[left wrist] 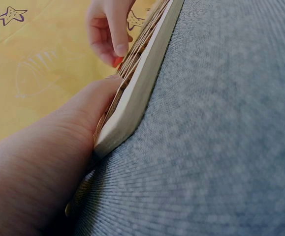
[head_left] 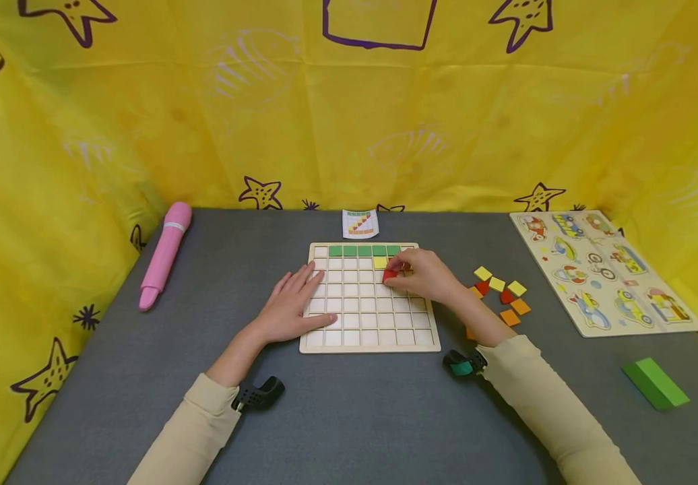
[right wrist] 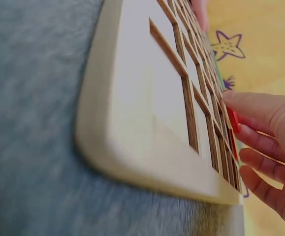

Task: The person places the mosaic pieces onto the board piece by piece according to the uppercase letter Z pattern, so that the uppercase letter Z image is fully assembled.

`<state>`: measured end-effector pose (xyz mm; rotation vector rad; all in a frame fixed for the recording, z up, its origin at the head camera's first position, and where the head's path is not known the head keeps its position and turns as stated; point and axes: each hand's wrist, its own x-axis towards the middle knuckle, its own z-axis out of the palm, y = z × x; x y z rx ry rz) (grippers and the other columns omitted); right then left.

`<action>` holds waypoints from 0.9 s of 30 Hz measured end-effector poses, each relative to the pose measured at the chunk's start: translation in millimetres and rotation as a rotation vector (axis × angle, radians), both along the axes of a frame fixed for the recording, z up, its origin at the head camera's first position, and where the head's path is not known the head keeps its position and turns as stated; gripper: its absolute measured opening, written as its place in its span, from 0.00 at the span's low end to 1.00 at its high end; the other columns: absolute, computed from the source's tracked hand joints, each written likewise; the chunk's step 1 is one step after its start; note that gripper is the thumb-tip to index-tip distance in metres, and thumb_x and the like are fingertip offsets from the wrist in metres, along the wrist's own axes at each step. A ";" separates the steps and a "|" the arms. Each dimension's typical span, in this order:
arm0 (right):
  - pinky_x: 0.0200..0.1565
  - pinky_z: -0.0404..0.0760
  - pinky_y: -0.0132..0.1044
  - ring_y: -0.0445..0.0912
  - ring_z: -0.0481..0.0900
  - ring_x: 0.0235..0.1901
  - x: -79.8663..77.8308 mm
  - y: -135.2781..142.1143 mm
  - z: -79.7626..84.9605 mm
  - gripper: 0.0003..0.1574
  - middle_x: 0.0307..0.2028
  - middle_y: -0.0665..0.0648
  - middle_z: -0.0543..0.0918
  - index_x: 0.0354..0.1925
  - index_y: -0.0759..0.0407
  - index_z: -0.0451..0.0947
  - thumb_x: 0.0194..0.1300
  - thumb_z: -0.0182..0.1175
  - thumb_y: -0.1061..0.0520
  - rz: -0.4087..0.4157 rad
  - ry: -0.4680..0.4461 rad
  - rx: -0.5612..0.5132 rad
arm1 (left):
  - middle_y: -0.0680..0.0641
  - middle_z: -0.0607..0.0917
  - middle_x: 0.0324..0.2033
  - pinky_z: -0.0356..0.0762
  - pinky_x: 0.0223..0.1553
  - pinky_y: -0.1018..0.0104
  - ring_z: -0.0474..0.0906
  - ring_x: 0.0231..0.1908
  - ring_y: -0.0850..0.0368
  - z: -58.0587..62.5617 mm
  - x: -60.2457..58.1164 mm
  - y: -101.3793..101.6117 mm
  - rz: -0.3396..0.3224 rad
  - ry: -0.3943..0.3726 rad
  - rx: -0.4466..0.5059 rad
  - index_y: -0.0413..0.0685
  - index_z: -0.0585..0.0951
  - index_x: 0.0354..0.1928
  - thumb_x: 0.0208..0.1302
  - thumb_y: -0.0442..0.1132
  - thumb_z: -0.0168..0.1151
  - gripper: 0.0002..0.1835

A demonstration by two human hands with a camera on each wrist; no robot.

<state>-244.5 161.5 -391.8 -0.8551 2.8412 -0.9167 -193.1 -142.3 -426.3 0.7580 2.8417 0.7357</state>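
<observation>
A wooden grid board (head_left: 370, 349) with white cells lies on the table. Green square tiles (head_left: 364, 251) fill much of its far row, and a yellow tile (head_left: 380, 262) sits one row nearer. My left hand (head_left: 288, 306) rests on the board's left edge with its fingers spread. Over the board's far right part, my right hand (head_left: 426, 275) pinches a small red tile (head_left: 389, 275) between thumb and fingertips. The right wrist view shows that red tile (right wrist: 232, 117) right at the grid, and its fingers hide some cells behind.
Loose yellow, red and orange tiles (head_left: 509, 316) lie right of the board, partly behind my right forearm. A small pattern card (head_left: 360, 224) stands beyond the board. A pink marker-shaped object (head_left: 167, 256) lies left; a picture puzzle (head_left: 604, 276) and green block (head_left: 655, 384) lie right.
</observation>
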 end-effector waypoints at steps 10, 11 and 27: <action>0.42 0.77 0.42 0.47 0.77 0.37 -4.8 -7.9 -4.4 0.13 0.37 0.53 0.84 0.43 0.60 0.85 0.60 0.70 0.57 0.043 0.009 -0.008 | 0.42 0.45 0.76 0.34 0.71 0.47 0.38 0.75 0.50 0.4 0.0 0.6 -0.002 -0.004 -0.009 0.44 0.53 0.76 0.62 0.65 0.58 0.50; 0.42 0.77 0.42 0.48 0.77 0.37 -4.9 -8.2 -4.8 0.12 0.38 0.54 0.84 0.44 0.60 0.85 0.61 0.69 0.58 0.046 0.010 -0.009 | 0.42 0.45 0.76 0.34 0.71 0.47 0.38 0.75 0.49 0.3 0.0 0.3 -0.001 -0.004 -0.008 0.44 0.53 0.76 0.62 0.65 0.58 0.50; 0.43 0.78 0.45 0.50 0.79 0.39 1.7 -6.6 -7.3 0.16 0.40 0.57 0.85 0.49 0.63 0.83 0.62 0.67 0.61 0.023 0.030 -0.079 | 0.42 0.44 0.76 0.34 0.70 0.46 0.38 0.75 0.48 -0.7 -0.3 -1.0 -0.006 -0.004 -0.014 0.45 0.52 0.77 0.61 0.66 0.58 0.51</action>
